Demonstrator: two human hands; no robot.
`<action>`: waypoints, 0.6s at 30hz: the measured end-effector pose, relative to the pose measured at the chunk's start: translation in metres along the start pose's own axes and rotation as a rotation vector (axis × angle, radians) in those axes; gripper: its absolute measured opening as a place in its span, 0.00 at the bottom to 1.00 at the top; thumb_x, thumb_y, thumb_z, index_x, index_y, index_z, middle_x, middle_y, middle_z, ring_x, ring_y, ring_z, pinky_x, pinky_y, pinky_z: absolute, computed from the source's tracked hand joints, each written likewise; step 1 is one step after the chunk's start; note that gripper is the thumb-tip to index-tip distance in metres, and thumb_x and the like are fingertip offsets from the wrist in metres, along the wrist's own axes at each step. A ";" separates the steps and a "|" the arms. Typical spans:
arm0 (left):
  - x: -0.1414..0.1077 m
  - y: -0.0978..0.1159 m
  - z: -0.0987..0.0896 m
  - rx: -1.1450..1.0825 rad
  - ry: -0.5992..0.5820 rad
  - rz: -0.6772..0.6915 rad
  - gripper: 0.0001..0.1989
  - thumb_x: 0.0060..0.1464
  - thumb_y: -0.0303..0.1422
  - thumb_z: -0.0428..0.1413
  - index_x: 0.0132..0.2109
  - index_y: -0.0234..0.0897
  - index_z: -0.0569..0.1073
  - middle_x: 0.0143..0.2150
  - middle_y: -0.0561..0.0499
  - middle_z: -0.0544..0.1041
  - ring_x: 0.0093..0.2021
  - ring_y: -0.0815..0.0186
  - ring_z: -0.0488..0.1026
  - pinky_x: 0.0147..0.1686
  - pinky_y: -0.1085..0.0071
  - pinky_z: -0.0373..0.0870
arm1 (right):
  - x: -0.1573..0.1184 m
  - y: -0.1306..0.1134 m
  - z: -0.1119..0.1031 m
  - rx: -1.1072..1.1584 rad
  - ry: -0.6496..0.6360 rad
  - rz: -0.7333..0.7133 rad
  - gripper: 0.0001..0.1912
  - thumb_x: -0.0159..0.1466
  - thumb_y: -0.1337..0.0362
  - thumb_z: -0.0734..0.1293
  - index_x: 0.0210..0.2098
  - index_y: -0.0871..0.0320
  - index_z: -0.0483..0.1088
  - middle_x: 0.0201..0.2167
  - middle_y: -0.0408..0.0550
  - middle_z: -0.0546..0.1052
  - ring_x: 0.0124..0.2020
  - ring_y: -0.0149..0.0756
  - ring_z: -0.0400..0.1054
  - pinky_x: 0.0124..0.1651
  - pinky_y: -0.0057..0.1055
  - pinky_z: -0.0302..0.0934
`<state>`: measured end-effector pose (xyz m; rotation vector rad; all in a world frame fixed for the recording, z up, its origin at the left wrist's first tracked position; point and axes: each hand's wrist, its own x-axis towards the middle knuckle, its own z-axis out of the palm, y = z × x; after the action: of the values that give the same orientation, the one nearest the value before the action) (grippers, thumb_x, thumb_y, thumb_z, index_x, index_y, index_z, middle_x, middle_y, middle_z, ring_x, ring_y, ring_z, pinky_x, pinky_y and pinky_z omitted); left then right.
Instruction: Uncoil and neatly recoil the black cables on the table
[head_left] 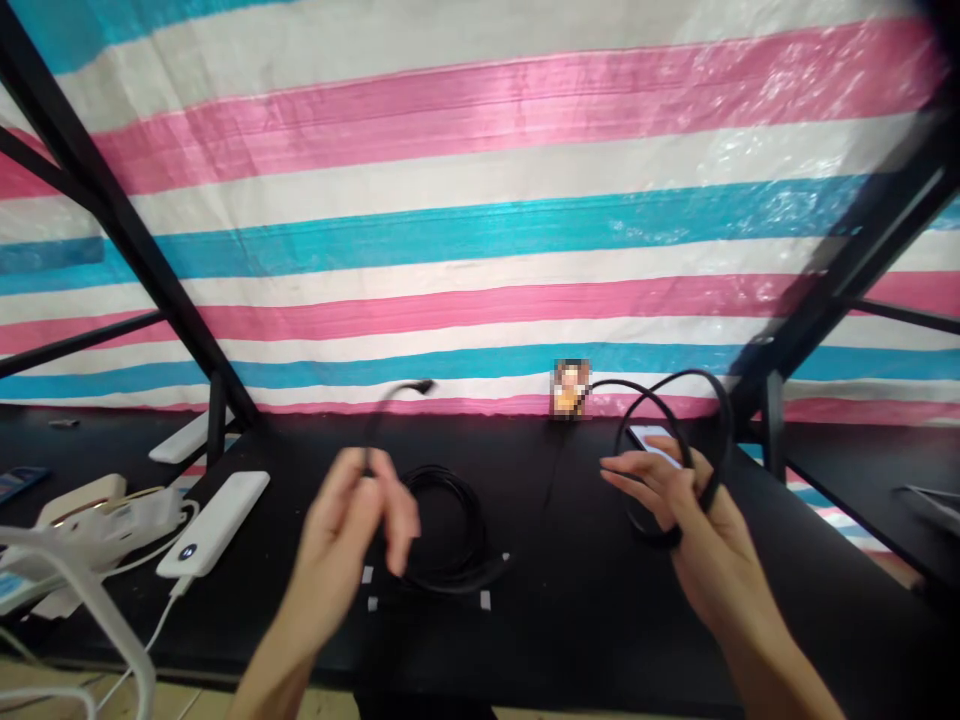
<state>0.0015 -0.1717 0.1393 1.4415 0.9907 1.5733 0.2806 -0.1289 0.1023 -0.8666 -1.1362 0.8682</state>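
My left hand (352,510) is pinched round a short end of black cable (391,392), its small dark plug pointing up and to the right. Loops of black cable (724,400) stand up from my right hand (686,500), whose thumb and fingers close on them. One strand reaches leftward from these loops, but its tip is hard to make out. Between the hands, nearer the left one, a coil of black cable (476,520) lies on the black table (585,620). Whether the pieces in my two hands belong to one cable cannot be seen.
A white power bank (225,515) with a plugged-in cord lies at the left, beside a white power strip (112,530). Behind my right hand is a phone (652,440). Small white scraps (485,600) dot the table. Black frame bars (112,210) slope along both sides.
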 end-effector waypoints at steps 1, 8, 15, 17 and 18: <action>-0.002 -0.001 0.013 -0.022 -0.155 -0.068 0.12 0.64 0.41 0.44 0.37 0.41 0.65 0.17 0.58 0.69 0.23 0.70 0.67 0.34 0.71 0.65 | -0.005 -0.007 0.013 -0.069 -0.094 -0.026 0.16 0.65 0.50 0.63 0.47 0.50 0.69 0.38 0.45 0.76 0.40 0.35 0.73 0.44 0.32 0.70; 0.002 -0.011 0.066 0.038 -0.275 -0.023 0.07 0.58 0.39 0.53 0.38 0.41 0.69 0.41 0.51 0.70 0.44 0.65 0.66 0.46 0.69 0.61 | -0.034 -0.034 0.054 -0.268 -0.616 0.308 0.28 0.70 0.48 0.52 0.64 0.56 0.55 0.20 0.41 0.73 0.13 0.26 0.59 0.16 0.20 0.53; 0.001 -0.018 0.069 0.288 -0.046 0.165 0.04 0.56 0.33 0.56 0.39 0.42 0.68 0.38 0.53 0.69 0.41 0.66 0.66 0.42 0.69 0.61 | -0.055 -0.031 0.032 -0.334 -0.437 0.242 0.32 0.52 0.43 0.71 0.50 0.56 0.73 0.26 0.45 0.71 0.23 0.32 0.63 0.27 0.28 0.63; -0.004 -0.015 0.073 0.360 -0.044 0.194 0.04 0.55 0.30 0.56 0.39 0.43 0.69 0.39 0.53 0.70 0.42 0.66 0.67 0.43 0.69 0.62 | -0.060 -0.032 0.032 -0.397 -0.356 0.211 0.29 0.50 0.47 0.73 0.47 0.56 0.74 0.29 0.46 0.72 0.25 0.33 0.63 0.30 0.29 0.64; -0.007 -0.013 0.074 0.403 -0.042 0.223 0.04 0.55 0.30 0.57 0.38 0.43 0.69 0.38 0.54 0.71 0.42 0.66 0.68 0.43 0.68 0.62 | -0.059 -0.034 0.032 -0.417 -0.353 0.190 0.26 0.53 0.49 0.72 0.46 0.56 0.75 0.27 0.45 0.71 0.24 0.32 0.62 0.28 0.28 0.62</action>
<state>0.0762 -0.1695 0.1294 1.9082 1.2050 1.5480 0.2427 -0.1925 0.1170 -1.2091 -1.5972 0.9824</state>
